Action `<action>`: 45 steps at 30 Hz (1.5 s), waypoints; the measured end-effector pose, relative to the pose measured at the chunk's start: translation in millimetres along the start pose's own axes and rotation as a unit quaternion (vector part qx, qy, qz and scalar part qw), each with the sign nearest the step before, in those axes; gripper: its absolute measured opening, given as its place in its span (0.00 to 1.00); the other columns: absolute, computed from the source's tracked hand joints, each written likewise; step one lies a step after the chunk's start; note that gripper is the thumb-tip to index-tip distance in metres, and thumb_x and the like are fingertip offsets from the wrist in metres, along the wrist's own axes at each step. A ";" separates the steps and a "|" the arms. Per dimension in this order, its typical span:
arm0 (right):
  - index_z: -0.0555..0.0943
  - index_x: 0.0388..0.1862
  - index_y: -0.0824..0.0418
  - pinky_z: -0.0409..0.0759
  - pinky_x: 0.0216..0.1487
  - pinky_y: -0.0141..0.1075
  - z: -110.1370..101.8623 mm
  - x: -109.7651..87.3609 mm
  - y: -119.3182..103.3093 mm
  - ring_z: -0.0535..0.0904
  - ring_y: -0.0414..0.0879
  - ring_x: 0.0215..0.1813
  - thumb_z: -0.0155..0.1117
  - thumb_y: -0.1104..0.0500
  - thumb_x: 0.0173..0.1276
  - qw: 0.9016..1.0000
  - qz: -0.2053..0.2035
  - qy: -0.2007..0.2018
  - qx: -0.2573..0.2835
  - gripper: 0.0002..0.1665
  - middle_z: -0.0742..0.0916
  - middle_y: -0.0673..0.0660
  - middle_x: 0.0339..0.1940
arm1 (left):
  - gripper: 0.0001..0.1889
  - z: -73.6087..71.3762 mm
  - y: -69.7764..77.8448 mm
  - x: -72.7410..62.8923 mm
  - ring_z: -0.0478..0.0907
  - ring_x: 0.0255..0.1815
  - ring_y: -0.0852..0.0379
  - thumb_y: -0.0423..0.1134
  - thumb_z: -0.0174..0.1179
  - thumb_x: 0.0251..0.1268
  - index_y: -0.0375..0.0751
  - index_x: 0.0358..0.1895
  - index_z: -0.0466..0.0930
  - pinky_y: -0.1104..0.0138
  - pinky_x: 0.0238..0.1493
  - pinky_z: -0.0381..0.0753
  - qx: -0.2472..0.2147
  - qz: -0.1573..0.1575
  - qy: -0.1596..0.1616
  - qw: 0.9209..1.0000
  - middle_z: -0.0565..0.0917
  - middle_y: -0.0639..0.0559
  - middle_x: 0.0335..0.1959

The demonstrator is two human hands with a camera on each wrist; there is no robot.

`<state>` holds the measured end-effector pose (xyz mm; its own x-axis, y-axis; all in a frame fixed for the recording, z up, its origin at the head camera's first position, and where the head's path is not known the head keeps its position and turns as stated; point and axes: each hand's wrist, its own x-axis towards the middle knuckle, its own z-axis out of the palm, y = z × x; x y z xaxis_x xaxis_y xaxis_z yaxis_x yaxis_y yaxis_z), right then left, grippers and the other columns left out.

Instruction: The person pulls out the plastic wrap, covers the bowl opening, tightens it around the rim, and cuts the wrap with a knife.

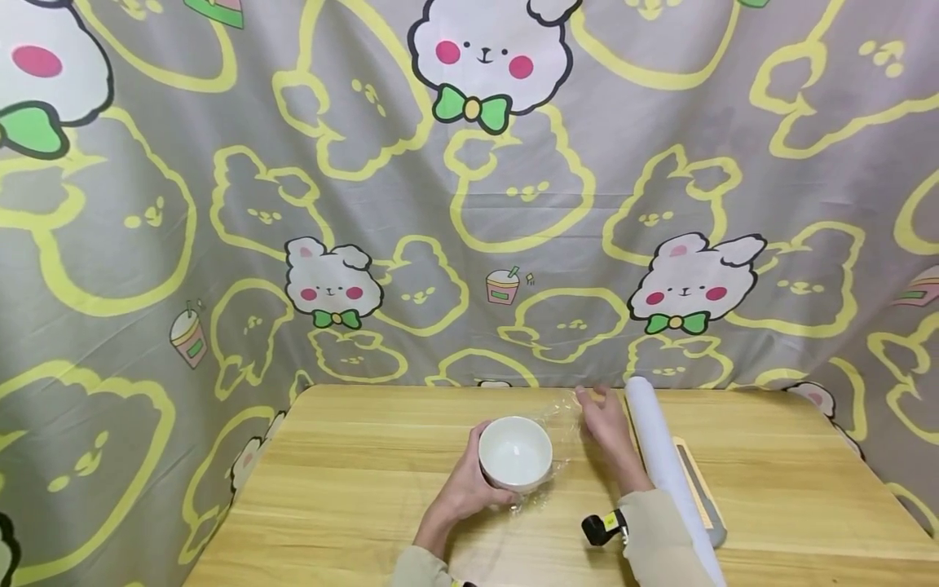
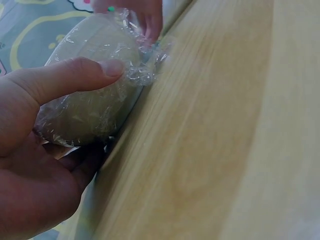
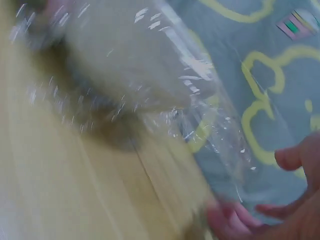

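Note:
My left hand (image 1: 465, 481) grips a white bowl (image 1: 516, 453) by its side, thumb near the front and fingers round the far side. Clear plastic film (image 2: 132, 75) clings in wrinkles to the bowl's outside and bunches near its rim, as the left wrist view shows. A loose stretch of the film (image 3: 220, 135) trails from the bowl toward my right hand (image 3: 295, 205). That hand, to the right of the bowl, has its thumb spread apart from the fingers. The film's end reaches close to its fingertips.
A long white roll (image 1: 663, 461) lies right beside my right forearm. Beyond it is a flat, long yellow-and-grey item (image 1: 700, 493), partly covered by the roll. The wooden table (image 1: 352, 465) ends at a grey patterned curtain (image 1: 543, 326).

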<state>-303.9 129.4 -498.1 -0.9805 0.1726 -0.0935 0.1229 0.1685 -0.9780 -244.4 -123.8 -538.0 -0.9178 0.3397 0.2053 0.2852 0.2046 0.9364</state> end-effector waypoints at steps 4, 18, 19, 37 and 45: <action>0.65 0.72 0.70 0.79 0.51 0.56 -4.4 -14.3 -5.0 0.82 0.65 0.48 0.49 0.44 0.82 0.983 -0.053 0.039 -0.171 0.35 0.85 0.74 0.46 | 0.62 1.6 0.1 -0.8 0.71 0.69 0.39 0.25 0.83 0.33 0.39 0.77 0.52 0.45 0.70 0.64 -0.001 -0.002 -0.002 1.000 0.70 0.39 0.71; 0.64 0.72 0.64 0.78 0.14 0.35 36.2 -32.3 22.7 0.77 0.44 0.14 0.52 0.64 0.81 0.996 -0.075 0.039 -0.010 0.24 0.82 0.59 0.18 | 0.62 1.6 -2.7 0.0 0.71 0.68 0.39 0.27 0.84 0.33 0.39 0.76 0.54 0.42 0.72 0.64 0.018 -0.001 0.010 1.000 0.71 0.38 0.70; 0.66 0.71 0.64 0.77 0.14 0.35 36.9 -32.1 23.7 0.76 0.45 0.14 0.51 0.64 0.81 0.996 -0.080 0.040 -0.017 0.22 0.81 0.59 0.18 | 0.62 1.7 -2.9 0.0 0.71 0.68 0.38 0.27 0.84 0.33 0.39 0.77 0.54 0.42 0.72 0.64 0.019 -0.003 0.009 1.000 0.71 0.38 0.70; 0.76 0.56 0.65 0.76 0.12 0.36 36.9 -38.1 24.5 0.74 0.45 0.14 0.44 0.62 0.84 0.992 -0.103 0.078 -0.001 0.14 0.80 0.68 0.26 | 0.62 2.7 -0.7 2.7 0.71 0.68 0.41 0.26 0.84 0.33 0.39 0.76 0.54 0.46 0.72 0.62 0.017 -0.004 0.012 1.000 0.72 0.41 0.69; 0.78 0.53 0.65 0.74 0.14 0.34 41.3 -33.8 32.9 0.74 0.44 0.16 0.47 0.64 0.82 0.991 -0.105 0.068 -0.044 0.12 0.79 0.59 0.21 | 0.61 1.1 -1.1 2.4 0.71 0.69 0.40 0.26 0.84 0.34 0.39 0.76 0.54 0.44 0.72 0.63 0.015 -0.003 0.010 1.000 0.71 0.40 0.70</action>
<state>-273.0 89.0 -534.8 -0.9569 0.2536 0.1415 -0.0623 0.2966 -0.9530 -246.5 -122.2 -538.9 -0.9247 0.3198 0.2067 0.2884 0.2336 0.9286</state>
